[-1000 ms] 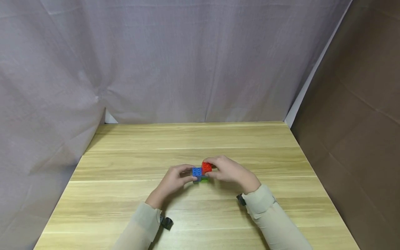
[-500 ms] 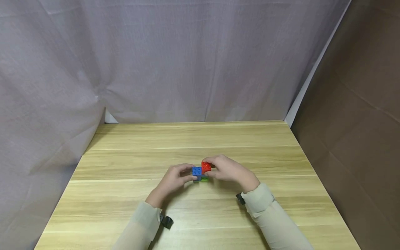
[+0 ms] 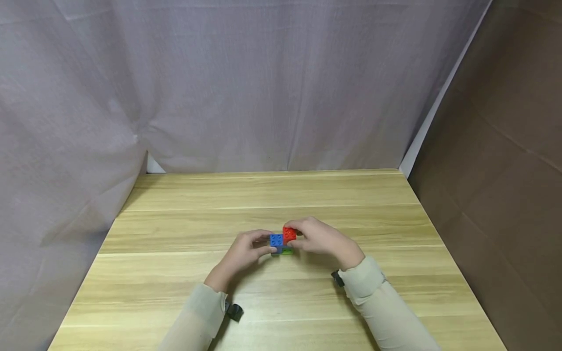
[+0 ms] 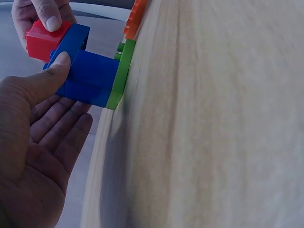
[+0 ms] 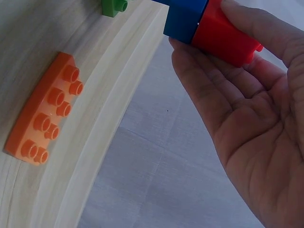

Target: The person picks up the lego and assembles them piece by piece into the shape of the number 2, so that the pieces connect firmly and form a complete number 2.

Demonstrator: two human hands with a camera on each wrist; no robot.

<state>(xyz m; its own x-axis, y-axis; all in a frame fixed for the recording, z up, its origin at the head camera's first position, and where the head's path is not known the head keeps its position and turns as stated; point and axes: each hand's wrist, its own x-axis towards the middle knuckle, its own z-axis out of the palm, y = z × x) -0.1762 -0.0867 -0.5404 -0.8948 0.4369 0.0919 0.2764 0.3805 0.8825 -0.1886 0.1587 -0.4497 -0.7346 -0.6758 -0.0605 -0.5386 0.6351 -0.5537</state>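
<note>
A small stack of toy building bricks stands on the table between the hands. At its bottom lies a flat green brick, with a blue brick on it. A second blue brick lies on top and reaches out past the lower one. The left hand grips the blue bricks, its thumb against their near side in the left wrist view. On the overhanging end of the upper blue brick sits a red brick. The right hand pinches that red brick between thumb and fingers.
A flat orange brick with several studs lies on the table close to the stack; the right hand hides it in the head view. Wooden table all around. A grey curtain hangs behind, a brown one at the right.
The right hand and the red brick have shifted very slightly left, closer against the blue studs. The left hand keeps its grip and place.
</note>
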